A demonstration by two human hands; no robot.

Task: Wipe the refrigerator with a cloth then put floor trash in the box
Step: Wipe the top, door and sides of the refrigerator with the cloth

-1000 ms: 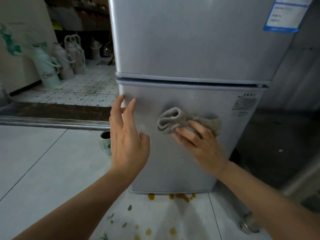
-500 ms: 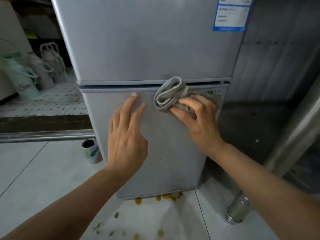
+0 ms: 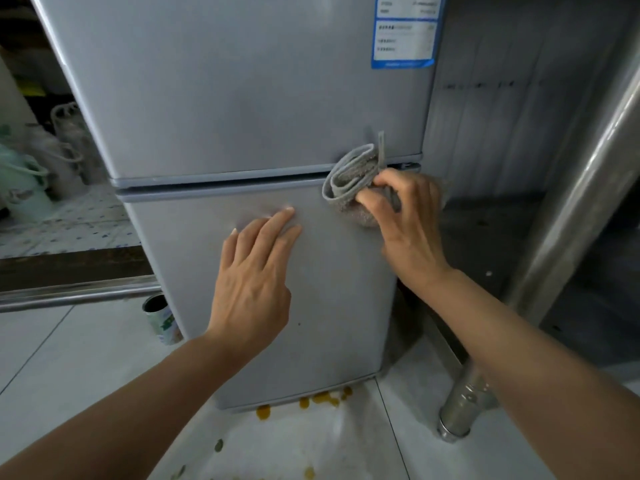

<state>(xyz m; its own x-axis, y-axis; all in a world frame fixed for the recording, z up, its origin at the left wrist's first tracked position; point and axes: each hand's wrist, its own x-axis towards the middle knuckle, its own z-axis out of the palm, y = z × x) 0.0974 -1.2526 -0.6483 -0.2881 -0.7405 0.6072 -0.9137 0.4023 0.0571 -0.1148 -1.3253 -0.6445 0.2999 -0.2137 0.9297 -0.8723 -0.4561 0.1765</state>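
A silver two-door refrigerator (image 3: 242,98) fills the middle of the head view. My right hand (image 3: 405,223) holds a folded grey cloth (image 3: 349,178) against the top right corner of the lower door, at the gap between the doors. My left hand (image 3: 256,271) lies flat on the lower door, fingers spread, holding nothing. Yellow and green scraps of floor trash (image 3: 322,400) are scattered on the tiles at the refrigerator's foot. No box is in view.
An open tin can (image 3: 162,320) stands on the floor at the refrigerator's left. A steel table leg (image 3: 464,407) rises at the right, with a dark shelf behind it. Pale jugs (image 3: 20,181) stand past a metal threshold at the left.
My right hand has carried the cloth up and to the right across the lower door to its top right corner. My left hand stays flat on the door. The camera has turned right.
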